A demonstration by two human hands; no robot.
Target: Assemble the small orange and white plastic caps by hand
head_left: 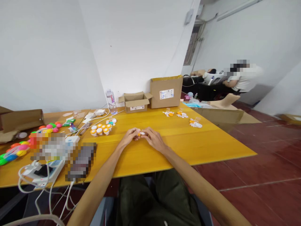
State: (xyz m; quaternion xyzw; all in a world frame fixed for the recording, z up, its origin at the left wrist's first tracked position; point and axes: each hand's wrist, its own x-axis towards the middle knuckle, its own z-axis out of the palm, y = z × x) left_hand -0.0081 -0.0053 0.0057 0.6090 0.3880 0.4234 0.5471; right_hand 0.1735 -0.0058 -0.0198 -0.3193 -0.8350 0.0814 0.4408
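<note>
Over the middle of the yellow table (150, 157), my left hand (130, 137) and my right hand (154, 139) meet around a small orange and clear plastic piece (141, 134). Fingers of both hands are closed on it, and they cover much of its shape. Left of my hands stands a cluster of small white jars with orange lids (101, 129). To the right lie three little groups of orange, white and clear parts, one of them a pile (195, 123) near the table's right side.
An open cardboard box (136, 102), a larger closed carton (166, 92) and a water bottle (111, 101) stand along the wall. A power strip (55, 166), cables, a phone (82, 161) and colourful balls (22, 147) crowd the left. Another person (243, 78) sits at the far right.
</note>
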